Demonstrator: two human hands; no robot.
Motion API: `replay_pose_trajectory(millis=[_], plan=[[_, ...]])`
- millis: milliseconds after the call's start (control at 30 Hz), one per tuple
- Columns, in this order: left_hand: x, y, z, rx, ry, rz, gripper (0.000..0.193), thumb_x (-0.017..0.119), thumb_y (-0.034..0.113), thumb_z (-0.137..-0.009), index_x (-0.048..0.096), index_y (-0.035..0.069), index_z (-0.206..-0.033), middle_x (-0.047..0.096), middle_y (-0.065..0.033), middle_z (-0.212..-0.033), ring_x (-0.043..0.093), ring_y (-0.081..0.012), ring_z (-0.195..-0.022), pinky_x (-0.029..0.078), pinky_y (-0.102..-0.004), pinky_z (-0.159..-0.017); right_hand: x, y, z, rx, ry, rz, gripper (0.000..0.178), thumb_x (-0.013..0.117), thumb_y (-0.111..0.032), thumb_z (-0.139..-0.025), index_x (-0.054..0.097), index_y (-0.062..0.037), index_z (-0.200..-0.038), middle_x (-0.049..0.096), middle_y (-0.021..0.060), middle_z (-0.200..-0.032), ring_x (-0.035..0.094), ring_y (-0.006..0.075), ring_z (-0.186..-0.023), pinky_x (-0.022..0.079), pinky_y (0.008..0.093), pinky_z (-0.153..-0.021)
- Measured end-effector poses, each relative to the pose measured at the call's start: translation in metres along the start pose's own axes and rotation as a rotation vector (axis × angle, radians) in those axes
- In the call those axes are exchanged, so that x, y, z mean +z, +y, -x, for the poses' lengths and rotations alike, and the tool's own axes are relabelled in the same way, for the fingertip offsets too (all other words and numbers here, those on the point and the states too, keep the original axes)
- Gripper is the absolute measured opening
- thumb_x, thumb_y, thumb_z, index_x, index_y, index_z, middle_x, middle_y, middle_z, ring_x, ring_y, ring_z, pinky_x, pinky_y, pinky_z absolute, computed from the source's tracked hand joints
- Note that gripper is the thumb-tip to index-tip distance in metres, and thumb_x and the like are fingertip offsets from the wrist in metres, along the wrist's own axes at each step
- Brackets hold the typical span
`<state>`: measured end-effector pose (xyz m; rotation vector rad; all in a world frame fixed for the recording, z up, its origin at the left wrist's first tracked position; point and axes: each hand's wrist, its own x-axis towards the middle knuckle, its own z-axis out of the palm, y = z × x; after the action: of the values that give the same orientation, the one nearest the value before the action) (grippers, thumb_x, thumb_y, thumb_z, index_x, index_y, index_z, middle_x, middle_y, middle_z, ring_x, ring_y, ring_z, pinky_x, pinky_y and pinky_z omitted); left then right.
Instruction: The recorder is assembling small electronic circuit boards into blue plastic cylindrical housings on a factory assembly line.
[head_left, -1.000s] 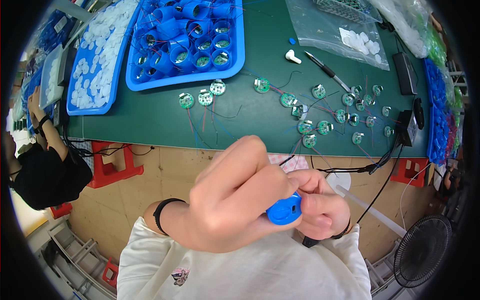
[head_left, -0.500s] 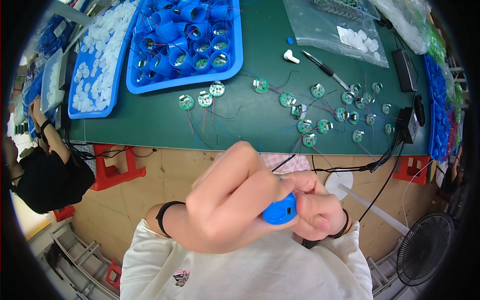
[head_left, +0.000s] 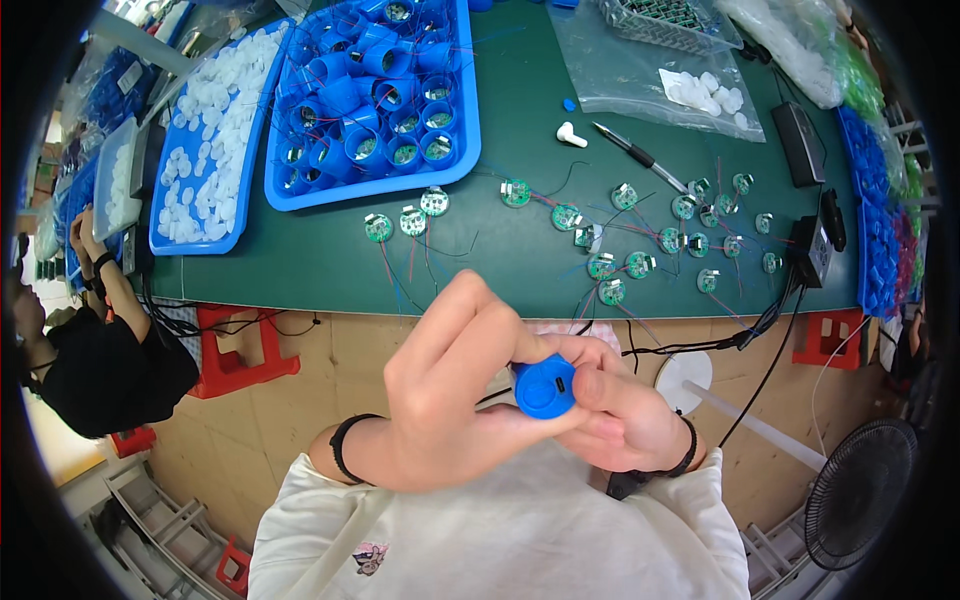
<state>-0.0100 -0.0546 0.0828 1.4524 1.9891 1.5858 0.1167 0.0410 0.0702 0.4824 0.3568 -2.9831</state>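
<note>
A small blue plastic housing (head_left: 541,393), round-ended with a dark slot in its face, is held in front of my chest, past the table's near edge. My left hand (head_left: 440,400) curls around it from the left, with its bent knuckles raised. From the other side my right hand (head_left: 625,415) grips it, the thumb pressing close to the slot. The fingertips behind the housing are hidden. Nearest on the table lie round green circuit boards (head_left: 412,221) with thin wires, and several more such boards (head_left: 640,264) are spread to the right.
A blue tray (head_left: 472,150) of blue cups with boards stands at the back left, beside a tray (head_left: 240,215) of white discs. A pen (head_left: 640,157), a white earbud (head_left: 571,134) and a plastic bag (head_left: 590,85) lie farther back. Another person (head_left: 110,350) sits at left; a fan (head_left: 860,490) stands at right.
The housing has moved slightly up and left, and its slotted face shows more fully. My left fingers have shifted off its top. The whole view has shifted a little.
</note>
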Motion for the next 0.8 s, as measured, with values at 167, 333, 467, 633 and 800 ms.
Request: replay_pose_trajectory(millis=[167, 333, 467, 633, 800], plan=[[0.005, -0.002, 0.003, -0.040, 0.018, -0.003, 0.037, 0.083, 0.010, -0.048, 0.054, 0.004, -0.069, 0.046, -0.0046, -0.066, 0.045, -0.0117, -0.057, 0.032, -0.0227, -0.046, -0.002, -0.002, 0.002, 0.029, 0.013, -0.040, 0.025, 0.052, -0.018, -0.089, 0.054, -0.0009, -0.107, 0.057, -0.0065, -0.076, 0.030, -0.0044, -0.039, 0.020, 0.0147, -0.034], [0.007, -0.006, 0.002, 0.005, 0.041, 0.015, 0.035, 0.082, 0.009, -0.050, 0.053, 0.003, -0.068, 0.045, -0.0042, -0.065, 0.046, -0.0103, -0.058, 0.030, -0.0206, -0.045, -0.002, -0.002, 0.003, 0.040, 0.036, -0.059, 0.023, 0.051, -0.020, -0.090, 0.055, -0.0029, -0.105, 0.055, -0.0094, -0.070, 0.030, -0.0053, -0.038, 0.019, 0.0154, -0.033], [0.001, -0.007, -0.006, -0.103, -0.071, -0.056, 0.032, 0.081, 0.008, -0.053, 0.055, 0.001, -0.071, 0.045, -0.0030, -0.066, 0.046, -0.0081, -0.059, 0.031, -0.0186, -0.045, -0.004, 0.000, -0.002, 0.055, 0.156, -0.090, 0.022, 0.047, -0.021, -0.092, 0.054, -0.0048, -0.105, 0.052, -0.0109, -0.069, 0.029, -0.0050, -0.037, 0.018, 0.0153, -0.033], [-0.017, -0.018, -0.034, -0.157, 0.009, -0.182, 0.022, 0.074, 0.006, -0.064, 0.060, 0.001, -0.081, 0.051, -0.0007, -0.075, 0.045, -0.0046, -0.062, 0.035, -0.0162, -0.047, 0.017, -0.015, -0.008, -0.178, 0.449, 0.068, 0.031, 0.045, -0.018, -0.091, 0.048, -0.0028, -0.118, 0.061, 0.0062, -0.097, 0.041, 0.0045, -0.045, 0.031, 0.0186, -0.040], [-0.066, -0.038, -0.101, -0.155, 0.200, -0.353, 0.031, 0.069, 0.012, -0.072, 0.059, 0.002, -0.101, 0.060, -0.0076, -0.097, 0.047, -0.0064, -0.061, 0.041, -0.0201, -0.055, -0.015, -0.016, 0.019, -0.308, 0.160, 0.203, 0.028, 0.041, -0.014, -0.090, 0.056, 0.0033, -0.107, 0.060, 0.0150, -0.099, 0.044, 0.0102, -0.049, 0.034, 0.0216, -0.044]])
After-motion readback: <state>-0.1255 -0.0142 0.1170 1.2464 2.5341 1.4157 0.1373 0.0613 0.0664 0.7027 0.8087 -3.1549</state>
